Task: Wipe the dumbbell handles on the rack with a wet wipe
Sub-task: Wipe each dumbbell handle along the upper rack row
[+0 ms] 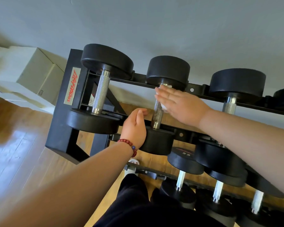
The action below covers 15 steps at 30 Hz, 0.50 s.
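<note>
A black rack (61,112) carries black dumbbells with knurled steel handles on its top tier. My right hand (179,105) lies flat with straight fingers over the upper part of the middle dumbbell's handle (157,115), pressing a white wet wipe (165,86) against it; only the wipe's edges show. My left hand (134,128), with a red bead bracelet at the wrist, rests on the near head (157,141) of that same dumbbell, fingers curved over its edge. The leftmost dumbbell's handle (102,92) and the right one's handle (229,104) are bare.
A lower tier holds several smaller dumbbells (185,159) at the bottom right. Cardboard boxes (38,74) stand against the grey wall left of the rack. The floor (15,153) is glossy wood. My dark trousers (138,202) fill the bottom middle.
</note>
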### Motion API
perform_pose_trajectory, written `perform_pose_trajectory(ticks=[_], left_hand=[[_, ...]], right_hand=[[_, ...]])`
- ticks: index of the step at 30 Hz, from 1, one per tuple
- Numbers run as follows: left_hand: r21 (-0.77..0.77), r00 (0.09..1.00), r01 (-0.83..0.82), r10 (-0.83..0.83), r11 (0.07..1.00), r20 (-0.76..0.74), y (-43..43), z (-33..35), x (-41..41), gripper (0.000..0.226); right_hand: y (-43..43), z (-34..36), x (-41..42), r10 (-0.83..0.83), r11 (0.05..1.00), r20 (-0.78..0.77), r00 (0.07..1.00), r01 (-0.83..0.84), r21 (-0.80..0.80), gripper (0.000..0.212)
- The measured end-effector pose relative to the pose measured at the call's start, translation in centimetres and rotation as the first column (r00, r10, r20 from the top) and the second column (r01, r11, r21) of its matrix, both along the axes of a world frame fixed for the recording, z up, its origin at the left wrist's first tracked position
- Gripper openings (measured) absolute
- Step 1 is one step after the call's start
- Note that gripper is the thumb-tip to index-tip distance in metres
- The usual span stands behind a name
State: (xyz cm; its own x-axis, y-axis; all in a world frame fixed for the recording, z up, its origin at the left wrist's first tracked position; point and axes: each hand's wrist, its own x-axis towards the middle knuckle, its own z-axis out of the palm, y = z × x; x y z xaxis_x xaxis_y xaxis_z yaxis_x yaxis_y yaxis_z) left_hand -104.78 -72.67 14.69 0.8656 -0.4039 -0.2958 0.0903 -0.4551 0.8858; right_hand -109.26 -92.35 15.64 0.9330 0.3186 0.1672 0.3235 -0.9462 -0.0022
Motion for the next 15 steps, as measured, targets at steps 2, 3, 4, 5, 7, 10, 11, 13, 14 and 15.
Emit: perform_pose_trajectory(ticks=[2,3,4,5,7,10,11,13,14,15], left_hand=[[0.006,1.0,-0.005,0.005,1.0,0.006,0.0,0.0,0.0,0.034],[0.012,1.0,-0.003,0.003,1.0,0.008,0.0,0.0,-0.1,0.034],[0.015,1.0,-0.005,0.004,1.0,0.01,0.0,0.0,-0.2,0.033],[0.014,1.0,-0.011,0.01,1.0,0.012,0.0,0.1,-0.2,0.031],[0.016,0.999,-0.032,0.032,0.999,0.03,0.0,0.2,-0.2,0.028],[0.054,0.998,-0.001,-0.003,0.999,0.065,0.2,0.5,-0.5,0.03],[0.068,0.997,0.026,-0.03,0.997,0.068,0.3,0.5,-0.8,0.031],[0.082,0.996,0.054,-0.06,0.995,0.072,0.6,0.4,-1.4,0.033],[0.083,0.996,0.049,-0.055,0.995,0.071,0.7,0.4,-1.6,0.034],[0.082,0.997,0.038,-0.043,0.996,0.068,0.8,0.4,-1.6,0.034]], right_hand=[[0.7,-0.8,-0.7,0.082,0.996,-0.026,0.996,-0.081,0.04,0.044],[0.7,-1.1,-1.3,0.151,0.988,-0.071,0.986,-0.149,0.041,0.046],[0.3,-1.1,-1.4,0.186,0.982,-0.109,0.976,-0.184,0.032,0.047],[-0.2,-0.7,-1.1,0.169,0.986,-0.134,0.977,-0.166,0.032,0.048],[-1.0,-0.1,0.3,0.048,0.999,-0.128,0.991,-0.046,0.021,0.049],[0.5,-0.3,0.4,-0.038,0.999,-0.029,0.999,0.038,0.003,0.044],[1.2,-0.9,-0.4,0.015,0.999,-0.02,1.0,-0.014,0.05,0.042],[1.5,-1.3,-2.2,0.159,0.982,-0.072,0.985,-0.15,0.117,0.042],[1.0,-1.2,-2.3,0.195,0.976,-0.09,0.977,-0.184,0.116,0.043],[0.4,-1.0,-1.9,0.19,0.979,-0.087,0.978,-0.182,0.092,0.044]])
